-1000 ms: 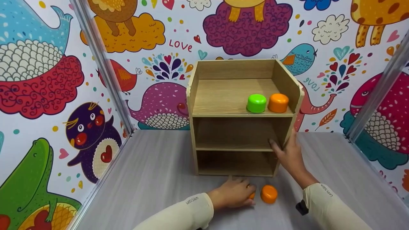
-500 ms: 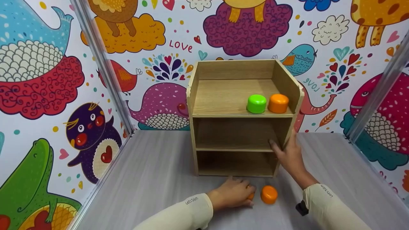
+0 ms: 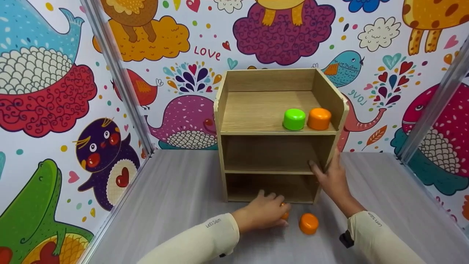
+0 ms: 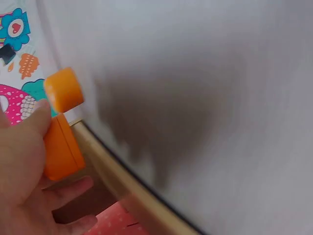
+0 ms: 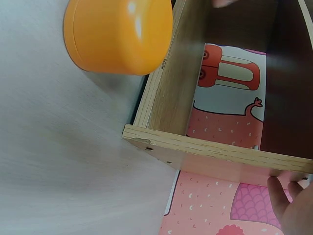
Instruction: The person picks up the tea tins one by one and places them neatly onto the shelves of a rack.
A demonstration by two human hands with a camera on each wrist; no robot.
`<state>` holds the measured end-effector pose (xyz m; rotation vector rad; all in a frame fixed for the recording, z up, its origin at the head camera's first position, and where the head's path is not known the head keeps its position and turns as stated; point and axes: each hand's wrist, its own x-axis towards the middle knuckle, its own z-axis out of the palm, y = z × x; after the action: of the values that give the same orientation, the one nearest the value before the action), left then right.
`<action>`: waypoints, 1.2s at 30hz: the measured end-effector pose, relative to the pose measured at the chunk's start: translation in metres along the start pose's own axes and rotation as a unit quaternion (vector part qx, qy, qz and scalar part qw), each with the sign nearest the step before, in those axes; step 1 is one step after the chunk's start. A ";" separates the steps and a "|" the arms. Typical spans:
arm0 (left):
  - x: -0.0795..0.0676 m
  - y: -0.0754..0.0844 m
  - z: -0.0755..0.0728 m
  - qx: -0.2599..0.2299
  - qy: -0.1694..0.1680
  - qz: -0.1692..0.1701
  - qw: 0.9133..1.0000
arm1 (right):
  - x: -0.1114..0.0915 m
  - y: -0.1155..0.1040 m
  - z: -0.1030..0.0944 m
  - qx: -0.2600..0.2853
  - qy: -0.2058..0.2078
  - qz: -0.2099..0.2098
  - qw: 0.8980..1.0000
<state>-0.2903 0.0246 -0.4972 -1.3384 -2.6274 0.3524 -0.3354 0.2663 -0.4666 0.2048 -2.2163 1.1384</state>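
Note:
My left hand (image 3: 261,212) holds an orange plastic cylinder with a rounded top (image 4: 62,149) at the lowest opening of a small wooden shelf (image 3: 269,80). The hand covers most of that cylinder in the head view; in the left wrist view the thumb lies along it. A matching orange cylinder (image 3: 309,223) stands on the table to its right, apart from the hand. My right hand (image 3: 335,181) grips the shelf's right side panel, thumb inside the middle compartment and fingers outside. On the top board sit a green cylinder (image 3: 294,119) and an orange cylinder (image 3: 319,118), side by side.
The shelf stands on a grey wood-grain table (image 3: 176,190), with a middle board (image 3: 267,171) and a bottom board below the top. Printed cartoon walls (image 3: 190,22) surround the table at the back and sides, with metal corner posts (image 3: 121,80).
My left hand has moved slightly forward with the orange cylinder, from the table in front to the shelf's bottom edge. The right hand keeps its place on the side panel.

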 end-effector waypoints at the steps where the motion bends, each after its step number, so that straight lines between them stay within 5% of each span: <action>1: 0.000 -0.002 -0.004 0.004 0.004 -0.001 1.000 | 0.000 0.000 0.000 0.002 -0.001 -0.001 1.000; 20: -0.012 -0.033 -0.086 0.026 0.017 -0.014 0.999 | -0.001 0.002 0.001 -0.002 0.001 0.003 1.000; 36: -0.022 -0.060 -0.153 0.086 0.104 -0.020 0.991 | 0.000 0.002 -0.001 0.002 -0.023 0.020 1.000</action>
<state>-0.2841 -0.0067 -0.3343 -1.1966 -2.3901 0.4007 -0.3358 0.2688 -0.4675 0.1921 -2.2680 1.1700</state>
